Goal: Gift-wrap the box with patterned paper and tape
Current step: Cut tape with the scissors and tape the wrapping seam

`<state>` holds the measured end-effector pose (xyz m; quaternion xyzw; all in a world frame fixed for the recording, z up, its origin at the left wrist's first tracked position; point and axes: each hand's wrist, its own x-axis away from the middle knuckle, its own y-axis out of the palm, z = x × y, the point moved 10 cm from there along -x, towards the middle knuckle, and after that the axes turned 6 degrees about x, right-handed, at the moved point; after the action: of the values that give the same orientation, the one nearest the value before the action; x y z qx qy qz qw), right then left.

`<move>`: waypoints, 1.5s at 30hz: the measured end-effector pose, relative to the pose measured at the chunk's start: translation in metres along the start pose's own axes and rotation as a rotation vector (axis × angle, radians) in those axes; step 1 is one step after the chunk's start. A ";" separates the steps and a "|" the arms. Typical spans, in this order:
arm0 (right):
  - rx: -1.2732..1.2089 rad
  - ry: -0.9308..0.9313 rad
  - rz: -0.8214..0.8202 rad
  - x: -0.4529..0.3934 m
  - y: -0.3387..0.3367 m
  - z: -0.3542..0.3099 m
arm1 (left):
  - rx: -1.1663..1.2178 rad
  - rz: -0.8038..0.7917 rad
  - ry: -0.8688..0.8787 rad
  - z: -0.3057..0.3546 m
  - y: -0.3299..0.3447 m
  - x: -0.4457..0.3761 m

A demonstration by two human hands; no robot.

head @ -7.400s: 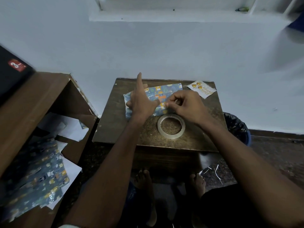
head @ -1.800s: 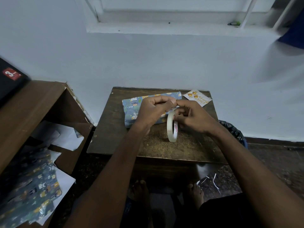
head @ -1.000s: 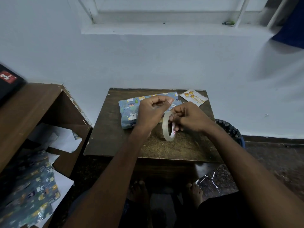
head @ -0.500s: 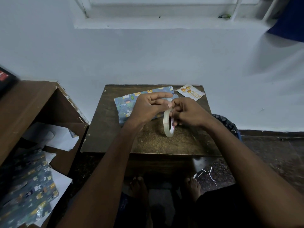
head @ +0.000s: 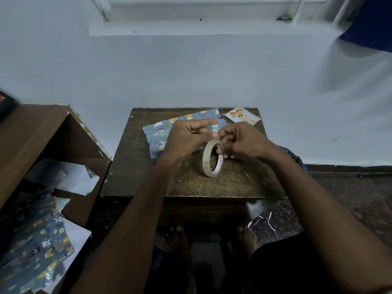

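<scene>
A box wrapped in blue animal-patterned paper (head: pixel 161 134) lies at the back left of a small dark wooden table (head: pixel 135 166). A roll of clear tape (head: pixel 209 160) stands on edge above the table's middle. My right hand (head: pixel 244 141) grips the roll at its top, fingers through the core. My left hand (head: pixel 186 136) pinches the loose end of the tape just above the roll, thumb and forefinger together, in front of the wrapped box.
A small printed card (head: pixel 242 116) lies at the table's back right corner. On the left stands a brown shelf unit (head: pixel 31 132) with white sheets and spare patterned paper (head: pixel 34 240). A dark bin (head: pixel 297 160) sits right of the table. My bare feet are below.
Since the oldest frame the tape roll was lifted off the table and stood on edge between both hands. In the last second the hands stayed close together, working at the tape's end.
</scene>
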<state>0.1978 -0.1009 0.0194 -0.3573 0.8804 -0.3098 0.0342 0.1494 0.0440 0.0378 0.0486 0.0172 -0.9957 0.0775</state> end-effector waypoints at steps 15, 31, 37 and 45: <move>0.580 0.303 0.436 0.011 -0.039 0.021 | -0.009 0.034 -0.052 -0.003 0.009 0.001; 0.770 0.402 0.367 0.003 -0.047 0.044 | 0.042 0.011 -0.021 0.006 0.003 0.000; 0.653 0.424 0.378 0.008 -0.065 0.046 | 0.079 0.003 -0.049 0.003 0.002 -0.001; 0.058 0.139 0.361 0.012 -0.073 0.030 | 0.093 0.002 -0.081 0.004 0.003 0.002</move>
<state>0.2417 -0.1645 0.0385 -0.1701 0.9212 -0.3478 0.0386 0.1478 0.0404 0.0419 0.0119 -0.0323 -0.9964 0.0769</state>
